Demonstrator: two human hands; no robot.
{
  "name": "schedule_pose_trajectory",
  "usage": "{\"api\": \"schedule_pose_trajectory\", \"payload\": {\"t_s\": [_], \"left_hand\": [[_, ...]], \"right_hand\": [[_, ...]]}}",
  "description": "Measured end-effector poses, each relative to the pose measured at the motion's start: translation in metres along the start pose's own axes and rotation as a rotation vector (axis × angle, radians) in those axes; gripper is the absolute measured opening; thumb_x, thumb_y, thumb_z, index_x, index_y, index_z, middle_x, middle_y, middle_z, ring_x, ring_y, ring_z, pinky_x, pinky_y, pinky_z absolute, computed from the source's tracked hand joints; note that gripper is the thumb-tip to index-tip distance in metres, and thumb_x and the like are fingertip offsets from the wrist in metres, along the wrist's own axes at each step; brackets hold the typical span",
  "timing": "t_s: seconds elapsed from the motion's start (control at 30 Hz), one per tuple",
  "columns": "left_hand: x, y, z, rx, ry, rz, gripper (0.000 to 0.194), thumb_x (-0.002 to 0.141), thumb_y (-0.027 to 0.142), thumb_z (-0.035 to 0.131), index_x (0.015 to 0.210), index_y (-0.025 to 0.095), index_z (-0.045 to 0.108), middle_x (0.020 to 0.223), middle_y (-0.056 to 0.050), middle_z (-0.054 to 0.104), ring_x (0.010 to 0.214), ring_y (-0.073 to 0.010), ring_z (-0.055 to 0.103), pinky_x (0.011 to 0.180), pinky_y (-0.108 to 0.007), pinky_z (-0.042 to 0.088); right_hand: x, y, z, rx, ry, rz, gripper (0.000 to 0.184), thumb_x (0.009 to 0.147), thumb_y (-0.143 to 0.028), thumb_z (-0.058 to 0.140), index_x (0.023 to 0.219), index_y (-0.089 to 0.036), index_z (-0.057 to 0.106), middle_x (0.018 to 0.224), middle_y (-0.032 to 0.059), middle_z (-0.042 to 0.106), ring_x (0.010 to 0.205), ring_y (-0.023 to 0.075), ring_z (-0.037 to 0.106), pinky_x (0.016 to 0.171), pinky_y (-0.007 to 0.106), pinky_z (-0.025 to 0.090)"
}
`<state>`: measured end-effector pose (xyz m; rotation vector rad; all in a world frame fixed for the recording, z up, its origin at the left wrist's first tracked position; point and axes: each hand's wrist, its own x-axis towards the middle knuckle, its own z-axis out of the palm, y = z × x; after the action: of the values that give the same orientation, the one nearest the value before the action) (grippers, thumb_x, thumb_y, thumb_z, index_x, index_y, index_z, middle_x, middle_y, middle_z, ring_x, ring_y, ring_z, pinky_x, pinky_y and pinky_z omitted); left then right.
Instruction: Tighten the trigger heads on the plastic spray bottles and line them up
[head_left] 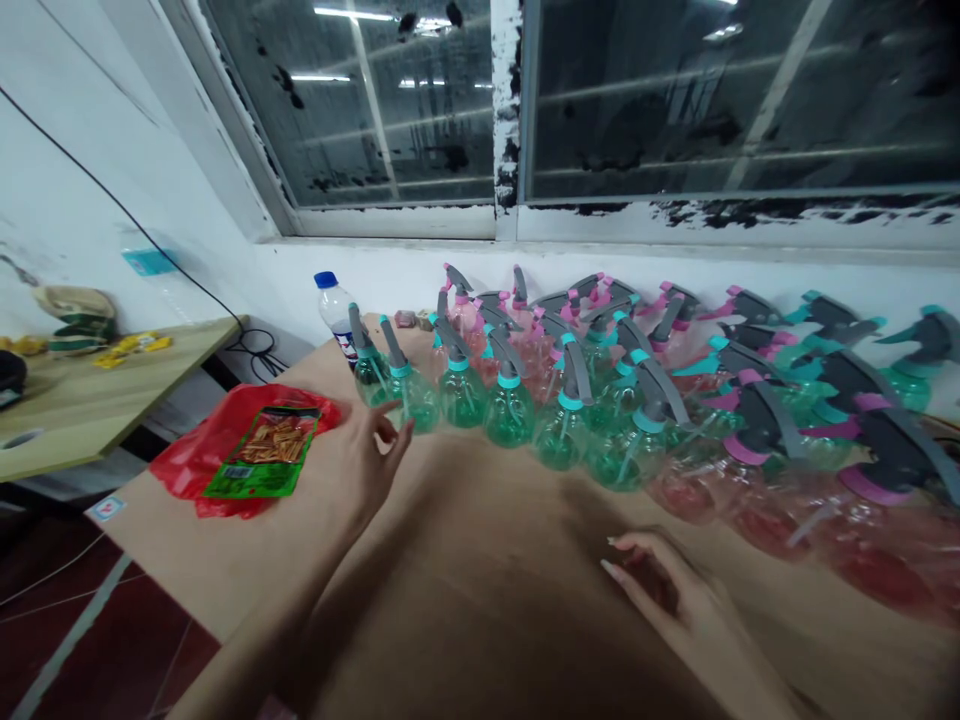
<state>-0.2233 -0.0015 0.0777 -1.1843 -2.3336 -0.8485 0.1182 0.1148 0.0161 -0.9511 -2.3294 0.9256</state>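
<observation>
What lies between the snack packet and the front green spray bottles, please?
In the head view, an edge of the red bag, then tabletop with the left hand above it.

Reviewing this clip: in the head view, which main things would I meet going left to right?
Beige-green bundle → red bag → left hand → a green spray bottle → right hand → nearest pink spray bottle.
</observation>
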Motion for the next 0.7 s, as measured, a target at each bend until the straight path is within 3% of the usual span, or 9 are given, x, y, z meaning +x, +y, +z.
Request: {"api": "schedule_pose_trajectory", "payload": {"t_s": [0.07,0.13,0.33,0.53,0.7], "left_hand": [[0.007,0.026,0.005,0.018,-0.076,0.003,0.038,0.089,0.048,0.042,0.112,0.021,0.056,0.059,0.003,0.055,0.055,-0.0146,0.058,0.058,-0.023,0.044],[0.021,0.044,0.015,0.056,-0.136,-0.014,0.046,0.086,0.051,0.046,0.12,0.02,0.051,0.057,0.003,0.056,0.055,-0.0166,0.059,0.055,-0.023,0.042],[0.055,0.069,0.036,0.241,-0.243,-0.121,0.069,0.075,0.064,0.052,0.124,0.016,0.05,0.076,-0.013,0.067,0.077,-0.0343,0.065,0.063,-0.036,0.044],[0.055,0.08,0.027,0.312,-0.301,-0.146,0.064,0.076,0.059,0.054,0.12,0.013,0.051,0.083,-0.019,0.067,0.084,-0.0398,0.063,0.068,-0.044,0.044],[0.046,0.082,0.013,0.296,-0.306,-0.138,0.062,0.072,0.057,0.059,0.111,0.009,0.056,0.078,-0.019,0.065,0.084,-0.0441,0.061,0.071,-0.051,0.043]], "right_hand": [[-0.002,-0.005,-0.004,-0.002,0.012,-0.008,0.025,0.085,-0.046,0.048,0.099,-0.026,0.054,0.078,0.0002,0.066,0.059,0.0144,0.064,0.053,0.024,0.05],[-0.004,-0.011,-0.008,0.0,0.024,-0.035,0.023,0.085,-0.045,0.048,0.098,-0.026,0.054,0.077,-0.0002,0.065,0.056,0.0136,0.062,0.053,0.023,0.05],[-0.012,-0.019,-0.017,-0.016,0.045,-0.101,0.02,0.086,-0.043,0.047,0.097,-0.028,0.054,0.078,0.0004,0.065,0.053,0.0136,0.059,0.046,0.023,0.048],[-0.013,-0.014,-0.026,0.005,0.036,-0.047,0.017,0.086,-0.042,0.049,0.094,-0.027,0.054,0.083,0.0003,0.066,0.055,0.0133,0.058,0.053,0.025,0.05],[-0.005,-0.006,-0.024,0.034,-0.018,-0.032,0.019,0.085,-0.042,0.05,0.096,-0.026,0.054,0.084,0.0001,0.067,0.059,0.0139,0.062,0.055,0.026,0.05]]}}
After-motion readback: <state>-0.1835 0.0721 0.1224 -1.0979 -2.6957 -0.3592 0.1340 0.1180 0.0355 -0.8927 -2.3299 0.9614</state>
